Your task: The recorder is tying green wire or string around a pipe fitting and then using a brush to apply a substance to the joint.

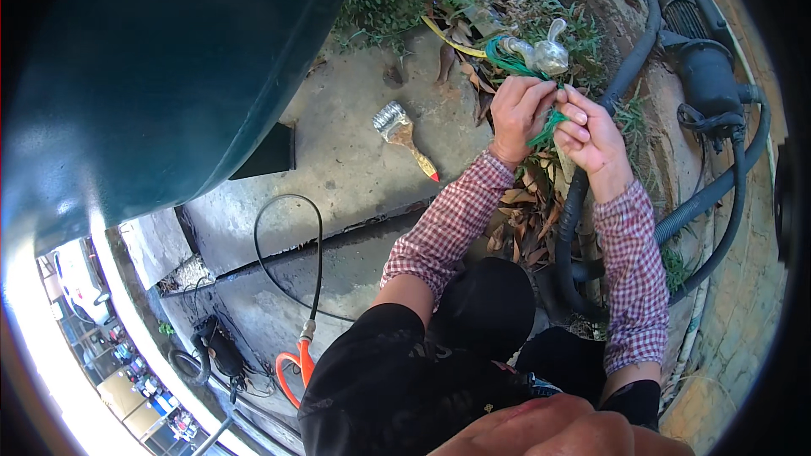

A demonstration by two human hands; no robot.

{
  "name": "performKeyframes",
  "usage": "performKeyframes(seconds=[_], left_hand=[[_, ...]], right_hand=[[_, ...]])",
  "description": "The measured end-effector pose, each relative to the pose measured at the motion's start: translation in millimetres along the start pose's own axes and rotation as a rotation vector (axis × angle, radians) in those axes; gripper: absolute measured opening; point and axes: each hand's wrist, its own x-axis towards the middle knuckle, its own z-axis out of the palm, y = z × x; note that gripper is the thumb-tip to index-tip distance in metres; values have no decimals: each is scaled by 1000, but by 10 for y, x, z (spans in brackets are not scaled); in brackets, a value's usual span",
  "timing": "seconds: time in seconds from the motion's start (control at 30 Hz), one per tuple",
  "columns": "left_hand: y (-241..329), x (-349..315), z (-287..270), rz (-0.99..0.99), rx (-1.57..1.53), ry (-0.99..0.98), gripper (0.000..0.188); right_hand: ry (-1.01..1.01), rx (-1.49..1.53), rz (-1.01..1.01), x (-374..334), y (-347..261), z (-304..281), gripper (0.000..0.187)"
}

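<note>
Head view: two bare hands, left hand (517,116) and right hand (594,137), fingertips close together, both pinching one green cord (548,128) beside one silvery fitting (551,57). One yellow hose (456,40) near. One paintbrush (405,140) flat on concrete slab (346,118), left of hands.

Soft, bright daylight falls on the slab (338,148), left hand (515,118) and right hand (596,135). The tank (186,76) at ten o'clock is dark, with pale sheen toward nine. Glare bleaches eight o'clock; straight edges bow near the black rim.
</note>
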Motion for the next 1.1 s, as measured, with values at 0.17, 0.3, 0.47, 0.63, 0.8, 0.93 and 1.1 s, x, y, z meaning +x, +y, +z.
performKeyframes(seconds=[0.17,0.3,0.47,0.63,0.8,0.93,1.1], left_hand=[[12,32,19,-8,1,-2,22],[33,84,30,33,56,9,24],[99,100,52,-11,60,-28,23],[130,183,-11,56,154,-92,11],[139,275,-39,102,280,-284,12],[143,348,-29,158,291,-381,12],[-25,449,-104,317,289,-491,12]], right_hand=[[12,206,-50,-24,193,42,22],[-42,246,-86,-39,164,115,24],[-181,296,-158,-36,254,67,24],[-131,-539,-775,-317,232,362,23],[130,-1762,-1273,-209,13,173,33],[111,-1840,-1261,-130,-83,8,30],[-71,-2054,-1338,-64,-321,26,18]])
